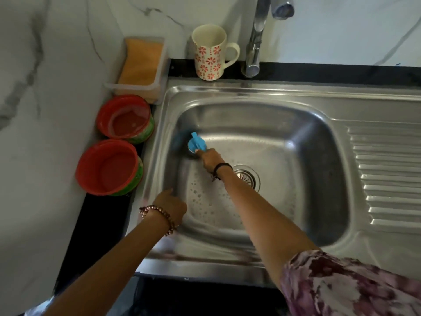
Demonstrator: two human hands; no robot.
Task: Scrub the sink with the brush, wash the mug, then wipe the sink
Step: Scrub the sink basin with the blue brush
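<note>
A steel sink [268, 94] fills the middle, with soap bubbles on its floor and a round drain [247, 176]. My right hand [210, 159] is shut on a blue brush [196, 142], pressing it against the basin's left wall. My left hand [170, 205] rests on the sink's left rim with the fingers curled and one finger pointing, holding nothing. A cream mug [210, 51] with red flower print stands upright on the dark ledge behind the sink, left of the tap [255, 42].
An orange sponge [141, 62] lies in a clear tray at the back left. Two red bowls [125, 118] [109, 167] sit on the counter left of the sink. The ribbed drainboard [387, 176] extends to the right. Marble wall stands behind.
</note>
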